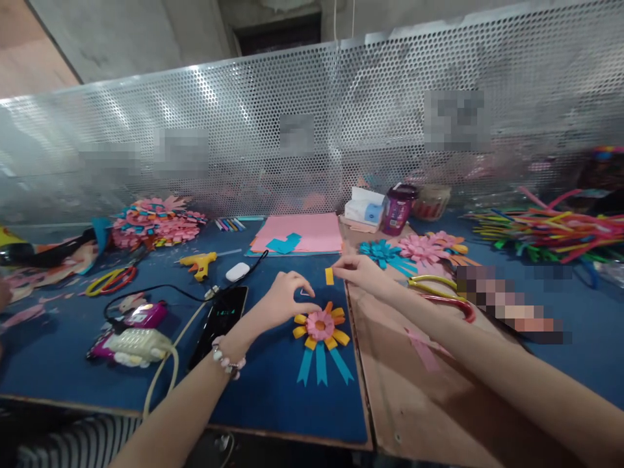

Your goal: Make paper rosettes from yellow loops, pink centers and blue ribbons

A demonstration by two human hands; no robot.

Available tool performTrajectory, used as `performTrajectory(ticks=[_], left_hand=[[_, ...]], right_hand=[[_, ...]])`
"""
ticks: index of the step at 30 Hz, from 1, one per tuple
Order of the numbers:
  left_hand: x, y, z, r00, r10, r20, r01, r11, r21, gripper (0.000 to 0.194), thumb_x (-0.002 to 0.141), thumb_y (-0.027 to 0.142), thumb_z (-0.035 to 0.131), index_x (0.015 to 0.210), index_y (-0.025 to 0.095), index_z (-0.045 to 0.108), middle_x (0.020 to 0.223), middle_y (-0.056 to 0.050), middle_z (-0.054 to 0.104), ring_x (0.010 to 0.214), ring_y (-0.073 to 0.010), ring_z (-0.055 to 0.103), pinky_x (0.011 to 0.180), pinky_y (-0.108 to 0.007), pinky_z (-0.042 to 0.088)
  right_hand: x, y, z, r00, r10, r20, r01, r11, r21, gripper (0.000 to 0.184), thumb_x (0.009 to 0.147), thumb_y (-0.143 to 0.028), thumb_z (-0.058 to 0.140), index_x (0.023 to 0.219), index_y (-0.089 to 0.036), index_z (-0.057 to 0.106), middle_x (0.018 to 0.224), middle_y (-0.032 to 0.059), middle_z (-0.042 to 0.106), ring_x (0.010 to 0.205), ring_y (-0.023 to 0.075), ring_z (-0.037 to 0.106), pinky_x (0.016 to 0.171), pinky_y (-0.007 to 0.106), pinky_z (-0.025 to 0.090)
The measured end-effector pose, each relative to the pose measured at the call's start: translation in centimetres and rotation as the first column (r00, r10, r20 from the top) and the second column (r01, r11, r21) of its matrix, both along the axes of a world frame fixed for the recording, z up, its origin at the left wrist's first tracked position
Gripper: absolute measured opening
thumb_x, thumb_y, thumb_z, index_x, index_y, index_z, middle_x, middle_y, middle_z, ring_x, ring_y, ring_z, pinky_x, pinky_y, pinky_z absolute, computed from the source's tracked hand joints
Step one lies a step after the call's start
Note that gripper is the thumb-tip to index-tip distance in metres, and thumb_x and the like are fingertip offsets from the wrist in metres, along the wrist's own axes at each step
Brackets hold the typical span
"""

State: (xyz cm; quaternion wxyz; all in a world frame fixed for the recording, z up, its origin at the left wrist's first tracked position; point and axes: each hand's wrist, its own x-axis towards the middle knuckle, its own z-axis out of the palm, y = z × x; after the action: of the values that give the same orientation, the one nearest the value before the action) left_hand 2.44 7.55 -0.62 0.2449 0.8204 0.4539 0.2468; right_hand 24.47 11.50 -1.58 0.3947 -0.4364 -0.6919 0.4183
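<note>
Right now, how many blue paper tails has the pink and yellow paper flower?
3: left blue tail, middle blue tail, right blue tail, fanned from the flower; none looks hidden.

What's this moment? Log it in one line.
left hand: open, near paper flower; right hand: pinching yellow strip; glue gun: on table

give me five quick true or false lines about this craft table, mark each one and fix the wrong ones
1. The right hand holds a small yellow paper strip. True.
2. The left hand is gripping scissors. False: the left hand is beside the paper flower, its fingers apart.
3. Three blue tails hang from the paper flower. True.
4. The glue gun is purple. False: the glue gun is yellow.
5. Blue paper lies on the pink sheets. True.
</note>
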Motion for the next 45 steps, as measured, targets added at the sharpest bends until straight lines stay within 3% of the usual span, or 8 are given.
performTrajectory(ticks=[4, 10, 17, 21, 25, 33, 37, 45], left_hand=[[0.1, -0.4, -0.6, 0.969, -0.036, -0.243, 0.044, 0.999, 0.028, 0.032, 0.065, 0.052, 0.074, 0.079, 0.023, 0.069, 0.114, -0.006, 0.057, 0.107, -0.0281, 0.044, 0.092, -0.043, 0.033], [0.6, -0.1, -1.1, 0.966, -0.049, -0.255, 0.046, 0.999, -0.017, 0.027, 0.065, 0.046, 0.075, 0.074, 0.022, 0.067, 0.115, -0.003, 0.057, 0.107, -0.0260, 0.043, 0.093, -0.040, 0.032], [0.4, -0.2, 0.0, 0.988, -0.102, -0.120, 0.095, 0.993, -0.066, 0.022, 0.070, 0.041, 0.072, 0.075, 0.021, 0.066, 0.106, -0.005, 0.062, 0.105, -0.0253, 0.048, 0.094, -0.039, 0.034], [0.1, -0.4, 0.7, 0.986, -0.148, 0.073, 0.157, 0.976, -0.153, 0.017, 0.076, 0.035, 0.065, 0.080, 0.019, 0.062, 0.086, -0.003, 0.066, 0.083, -0.0188, 0.059, 0.077, -0.031, 0.044], [0.0, -0.6, 1.0, 0.972, -0.095, 0.214, 0.141, 0.968, -0.210, 0.016, 0.078, 0.034, 0.063, 0.082, 0.019, 0.058, 0.077, -0.002, 0.065, 0.072, -0.0168, 0.062, 0.066, -0.028, 0.046], [0.3, -0.7, 1.0, 0.962, -0.007, 0.273, 0.039, 0.993, -0.111, 0.012, 0.079, 0.024, 0.060, 0.090, 0.019, 0.059, 0.090, -0.005, 0.067, 0.083, -0.0177, 0.063, 0.074, -0.031, 0.048], [0.5, -0.8, 0.9, 0.934, 0.067, 0.351, -0.029, 0.993, -0.114, 0.025, 0.077, 0.027, 0.065, 0.097, 0.018, 0.051, 0.089, -0.004, 0.068, 0.083, -0.0176, 0.064, 0.075, -0.031, 0.048], [0.6, -1.0, 0.6, 0.899, 0.055, 0.434, 0.012, 0.988, -0.152, 0.037, 0.074, 0.025, 0.070, 0.104, 0.018, 0.048, 0.089, -0.004, 0.068, 0.082, -0.0165, 0.065, 0.075, -0.030, 0.050]], right_hand=[[0.0, 0.1, -0.9, 0.998, -0.063, -0.027, 0.062, 0.997, -0.039, 0.029, 0.071, -0.043, 0.063, 0.076, -0.015, 0.065, 0.060, -0.0014, 0.054, 0.051, 0.0094, 0.042, 0.045, 0.023, 0.030], [-0.4, -0.3, -1.2, 0.997, -0.056, -0.061, 0.049, 0.994, -0.099, 0.030, 0.070, -0.045, 0.064, 0.074, -0.016, 0.063, 0.054, -0.0043, 0.049, 0.044, 0.0076, 0.037, 0.041, 0.022, 0.025], [-0.2, -0.2, -1.2, 0.990, -0.067, -0.128, 0.044, 0.984, -0.175, 0.032, 0.069, -0.047, 0.064, 0.079, -0.016, 0.062, 0.061, -0.0020, 0.052, 0.044, 0.0066, 0.036, 0.038, 0.020, 0.024], [-0.2, -0.7, -0.2, 0.978, -0.083, -0.191, 0.049, 0.984, -0.173, 0.029, 0.069, -0.044, 0.065, 0.076, -0.015, 0.061, 0.062, -0.0019, 0.050, 0.047, 0.0066, 0.036, 0.040, 0.020, 0.024], [-0.4, -1.3, 0.9, 0.973, -0.138, -0.187, 0.127, 0.990, -0.067, 0.026, 0.071, -0.042, 0.064, 0.076, -0.016, 0.062, 0.061, -0.0020, 0.049, 0.051, 0.0084, 0.038, 0.044, 0.022, 0.028], [-1.1, -2.0, 1.2, 0.972, -0.205, -0.112, 0.224, 0.954, 0.199, 0.022, 0.078, -0.037, 0.059, 0.079, -0.017, 0.067, 0.078, 0.0035, 0.064, 0.071, 0.0171, 0.054, 0.067, 0.030, 0.042], [-1.3, -2.1, 0.9, 0.970, -0.209, -0.123, 0.229, 0.955, 0.188, 0.024, 0.078, -0.038, 0.060, 0.081, -0.017, 0.069, 0.077, 0.0033, 0.065, 0.072, 0.0175, 0.054, 0.067, 0.029, 0.042], [-1.9, -2.5, 0.3, 0.974, -0.151, -0.166, 0.163, 0.985, 0.061, 0.025, 0.074, -0.039, 0.061, 0.076, -0.015, 0.067, 0.068, 0.0014, 0.061, 0.063, 0.0139, 0.051, 0.059, 0.026, 0.038]])
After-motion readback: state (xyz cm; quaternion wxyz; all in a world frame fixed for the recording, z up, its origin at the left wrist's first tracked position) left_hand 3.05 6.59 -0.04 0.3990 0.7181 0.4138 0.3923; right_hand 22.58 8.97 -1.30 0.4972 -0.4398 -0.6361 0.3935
